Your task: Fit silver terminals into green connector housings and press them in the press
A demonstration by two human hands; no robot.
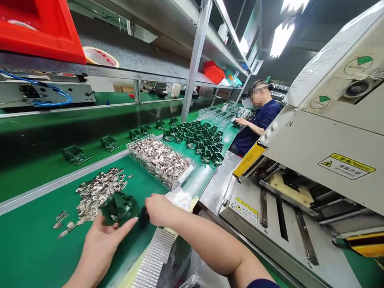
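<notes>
My left hand (102,240) grips a dark green moulded part (119,208) from below, fingers and thumb around its near side. To its right, my right hand (159,209) is closed, knuckles up. Something dark shows beside its fingers, but I cannot make out what it is. Beyond the held part lies a loose heap of small silvery metal pieces (103,188) on the green mat (30,248). A clear tray (192,165) full of similar metal pieces stands farther back. Below my right hand, a strip with rows of silvery pieces (154,256) lies along the bench edge, near crumpled white material (180,199).
Many dark green parts (198,138) are spread beyond the tray, with several more (75,154) in a row along the left. A co-worker (261,116) sits at the far end. A large machine (339,140) stands at right; a shelf holds a red bin (39,36) and tape roll (100,57).
</notes>
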